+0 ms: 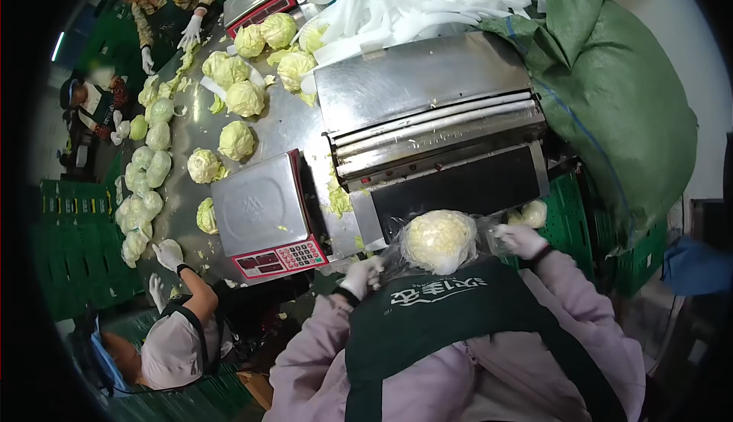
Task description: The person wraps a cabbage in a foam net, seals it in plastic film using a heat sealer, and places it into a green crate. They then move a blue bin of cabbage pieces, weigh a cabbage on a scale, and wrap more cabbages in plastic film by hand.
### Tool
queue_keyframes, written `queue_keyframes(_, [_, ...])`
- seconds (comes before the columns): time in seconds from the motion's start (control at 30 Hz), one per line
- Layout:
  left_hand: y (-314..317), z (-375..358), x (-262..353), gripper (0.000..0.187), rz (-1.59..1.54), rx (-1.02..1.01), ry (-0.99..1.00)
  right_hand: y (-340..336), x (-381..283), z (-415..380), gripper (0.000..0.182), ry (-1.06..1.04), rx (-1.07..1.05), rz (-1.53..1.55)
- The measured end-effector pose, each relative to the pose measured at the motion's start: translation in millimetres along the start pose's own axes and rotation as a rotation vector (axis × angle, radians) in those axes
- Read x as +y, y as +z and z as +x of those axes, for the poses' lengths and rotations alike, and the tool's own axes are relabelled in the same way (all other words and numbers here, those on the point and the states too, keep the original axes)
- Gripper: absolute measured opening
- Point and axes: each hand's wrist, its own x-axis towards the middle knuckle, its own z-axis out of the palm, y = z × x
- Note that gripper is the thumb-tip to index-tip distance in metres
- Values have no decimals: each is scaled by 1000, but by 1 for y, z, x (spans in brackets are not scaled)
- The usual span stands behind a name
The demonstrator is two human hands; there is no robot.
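Observation:
A pale cauliflower-like head point(438, 240) in clear plastic film hangs in front of my apron, at the near edge of the wrapping machine point(450, 185). My left hand point(361, 275), in a white glove, is closed on the film at the left of the head. On the right, my right hand point(522, 240), also gloved, pinches the film's other side. The film is stretched between both hands, and neither hand touches the head itself.
Left of the machine stands a scale point(259, 208). Loose cabbages point(237, 140) and wrapped ones point(159, 136) lie on the metal table. Co-workers are at the left. A green sack point(611, 117) and green crates point(569, 216) stand at the right.

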Motion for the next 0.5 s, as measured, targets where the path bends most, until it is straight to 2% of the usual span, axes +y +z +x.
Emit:
queue_keyframes(0.03, [6, 25, -8, 21, 193, -50, -58, -10, 15, 24, 20, 68, -246, 91])
queue_keyframes(0.07, [18, 48, -5, 18, 441, -73, -32, 11, 23, 40, 19, 62, -317, 1])
queue_keyframes(0.1, [14, 69, -2, 23, 712, -61, 21, 45, 34, 61, 19, 20, -354, -162])
queue_keyframes(0.13, [27, 88, -9, 24, 823, -71, 101, 72, 41, 70, 19, -16, -366, -286])
queue_keyframes(0.2, [56, 104, -20, 25, 715, -141, 366, 110, 49, 80, 20, -101, -393, -443])
queue_keyframes(0.3, [81, 73, -12, 29, 391, -486, 677, 133, 55, 71, 24, -235, -394, -557])
queue_keyframes(0.33, [87, 60, -7, 31, 415, -547, 743, 138, 59, 65, 26, -274, -390, -570])
queue_keyframes(0.4, [96, 40, 6, 35, 906, -486, 1048, 141, 61, 53, 30, -353, -375, -589])
queue_keyframes(0.47, [138, 1, 28, 33, 865, -315, 1256, 137, 63, 37, 35, -427, -348, -583])
queue_keyframes(0.5, [171, -26, 55, 29, 1062, -381, 1446, 133, 61, 28, 37, -469, -336, -561])
